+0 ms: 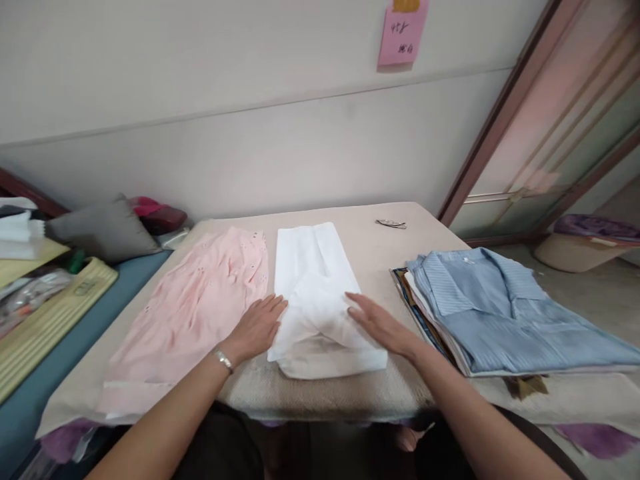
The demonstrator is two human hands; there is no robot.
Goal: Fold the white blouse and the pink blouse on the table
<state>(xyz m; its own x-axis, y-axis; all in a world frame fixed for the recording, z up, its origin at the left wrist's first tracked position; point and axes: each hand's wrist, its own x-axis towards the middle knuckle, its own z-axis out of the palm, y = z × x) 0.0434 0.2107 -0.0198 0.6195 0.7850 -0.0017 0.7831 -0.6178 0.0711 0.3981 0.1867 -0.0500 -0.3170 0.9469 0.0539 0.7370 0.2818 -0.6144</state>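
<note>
A white folded garment (320, 287) lies lengthwise in the middle of the cloth-covered table, its near end bunched over a cream-coloured fold (320, 360). At its left edge rests my left hand (257, 327), palm down with the fingers stretched out, wearing a metal bracelet (224, 361) at the wrist. My right hand (377, 320) is at the opposite edge, fingers extended and touching the white cloth. Neither hand grips anything. Beside my left hand a pale pink garment (200, 293) with small eyelets is spread out, somewhat wrinkled.
To the right sits a stack of folded clothes topped by a blue striped shirt (480, 320). Small thread snips (391, 224) lie near the table's back. A grey cushion (105, 230) and a yellow tray (55, 313) stand at left. A pink note (401, 37) hangs on the wall.
</note>
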